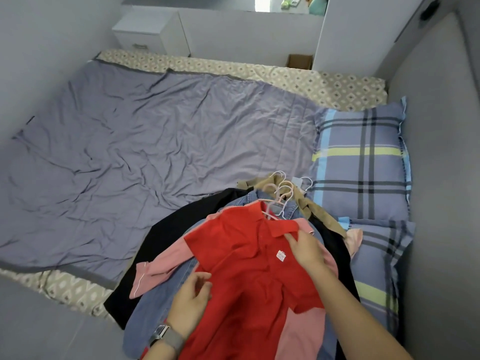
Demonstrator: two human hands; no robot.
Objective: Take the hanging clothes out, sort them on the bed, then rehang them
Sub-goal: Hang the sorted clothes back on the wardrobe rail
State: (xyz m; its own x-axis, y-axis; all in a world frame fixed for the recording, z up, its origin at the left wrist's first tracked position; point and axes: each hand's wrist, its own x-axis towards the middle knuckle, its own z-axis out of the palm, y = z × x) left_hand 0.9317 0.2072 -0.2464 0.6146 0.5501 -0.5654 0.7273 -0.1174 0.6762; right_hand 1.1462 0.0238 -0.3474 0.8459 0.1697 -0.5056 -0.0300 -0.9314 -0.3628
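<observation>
Sorting the stack of hangered clothes [259,255] at the near edge of the bed [155,141], beside two plaid pillows [361,162].

The right hand [307,249] pinches the collar of the red polo shirt [249,276] on top, likely to free it from its hanger [272,213]; the left hand [191,302], fingers loosely curled, rests on the shirt's side, and I cannot tell whether it grips; a rumpled grey blanket [130,141] covers the patterned sheet [311,81]; a white nightstand [150,35] stands beyond.
</observation>
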